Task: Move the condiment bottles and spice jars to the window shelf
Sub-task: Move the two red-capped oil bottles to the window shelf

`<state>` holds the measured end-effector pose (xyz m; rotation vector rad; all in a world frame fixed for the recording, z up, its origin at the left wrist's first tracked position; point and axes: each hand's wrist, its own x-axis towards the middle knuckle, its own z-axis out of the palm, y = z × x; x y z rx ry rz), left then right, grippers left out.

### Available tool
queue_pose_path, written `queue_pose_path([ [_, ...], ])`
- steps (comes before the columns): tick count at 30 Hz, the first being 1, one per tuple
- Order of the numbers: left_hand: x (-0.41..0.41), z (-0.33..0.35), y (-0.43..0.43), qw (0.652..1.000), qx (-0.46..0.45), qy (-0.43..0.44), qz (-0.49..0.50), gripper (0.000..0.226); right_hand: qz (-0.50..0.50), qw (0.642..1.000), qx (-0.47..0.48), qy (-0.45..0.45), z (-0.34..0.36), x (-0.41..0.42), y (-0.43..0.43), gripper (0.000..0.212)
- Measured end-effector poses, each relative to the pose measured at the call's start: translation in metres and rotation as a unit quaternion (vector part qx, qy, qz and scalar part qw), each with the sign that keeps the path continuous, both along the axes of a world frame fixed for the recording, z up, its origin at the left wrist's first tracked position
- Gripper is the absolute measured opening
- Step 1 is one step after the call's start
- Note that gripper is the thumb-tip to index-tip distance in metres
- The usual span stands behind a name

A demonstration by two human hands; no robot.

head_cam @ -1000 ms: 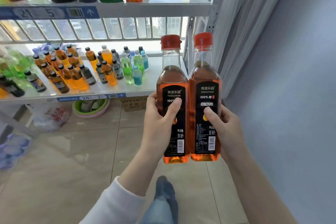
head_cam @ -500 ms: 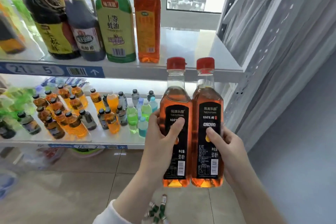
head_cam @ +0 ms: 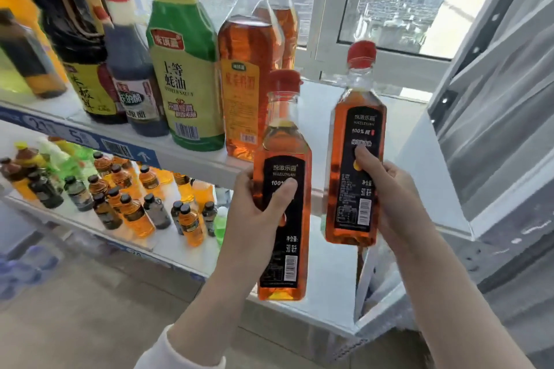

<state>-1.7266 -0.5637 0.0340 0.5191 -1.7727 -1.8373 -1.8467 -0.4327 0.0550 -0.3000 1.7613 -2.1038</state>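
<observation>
Two red-capped oil bottles (amber, black-labelled): left bottle point(head_cam: 281, 204) gripped by left hand point(head_cam: 257, 216); right bottle point(head_cam: 355, 171) gripped by right hand point(head_cam: 392, 198), held upright near window shelf point(head_cam: 344, 117).

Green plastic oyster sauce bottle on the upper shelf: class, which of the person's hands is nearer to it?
Left. The left hand is just below-right of the green plastic oyster sauce bottle; the right hand is farther right.
</observation>
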Motion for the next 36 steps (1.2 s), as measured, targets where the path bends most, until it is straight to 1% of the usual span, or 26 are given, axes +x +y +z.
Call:
queue_pose_path([
  [2,-0.014,0.003,0.004,1.000,0.002,-0.001,0.013,0.049,0.008,1.000,-0.001,0.012,0.009,-0.034,-0.007,0.058],
  [4,-0.025,0.004,0.006,1.000,0.006,0.004,0.027,0.046,0.007,0.999,-0.004,0.035,0.017,-0.066,-0.017,0.054],
  [7,-0.037,0.005,0.007,0.999,0.012,0.000,0.042,0.040,-0.002,0.997,0.001,0.071,0.023,-0.108,-0.036,0.041],
  [12,-0.045,0.007,0.005,0.998,0.032,0.006,0.052,0.034,-0.005,0.991,0.019,0.130,0.020,-0.152,-0.067,0.042],
  [16,-0.047,0.006,0.001,0.998,0.028,0.010,0.062,0.044,-0.003,0.985,0.025,0.173,0.015,-0.167,-0.086,0.034],
  [21,-0.047,0.007,-0.002,0.998,0.026,0.010,0.064,0.048,0.001,0.975,0.031,0.220,0.012,-0.177,-0.102,0.039],
  [24,-0.047,0.006,-0.003,0.998,0.034,0.012,0.060,0.053,-0.002,0.973,0.032,0.227,0.009,-0.182,-0.108,0.041],
  [29,-0.048,0.006,-0.003,0.998,0.031,0.009,0.056,0.054,-0.013,0.973,0.030,0.229,0.005,-0.185,-0.111,0.041],
  [32,-0.048,0.006,-0.002,0.998,0.034,0.005,0.050,0.056,-0.017,0.971,0.045,0.234,0.004,-0.185,-0.110,0.042],
  [34,-0.048,0.006,-0.002,0.998,0.034,0.003,0.046,0.057,-0.019,0.971,0.056,0.233,0.004,-0.183,-0.110,0.045],
  [36,-0.049,0.006,-0.001,0.999,0.027,0.003,0.042,0.059,-0.021,0.970,0.076,0.228,0.005,-0.179,-0.109,0.053],
])
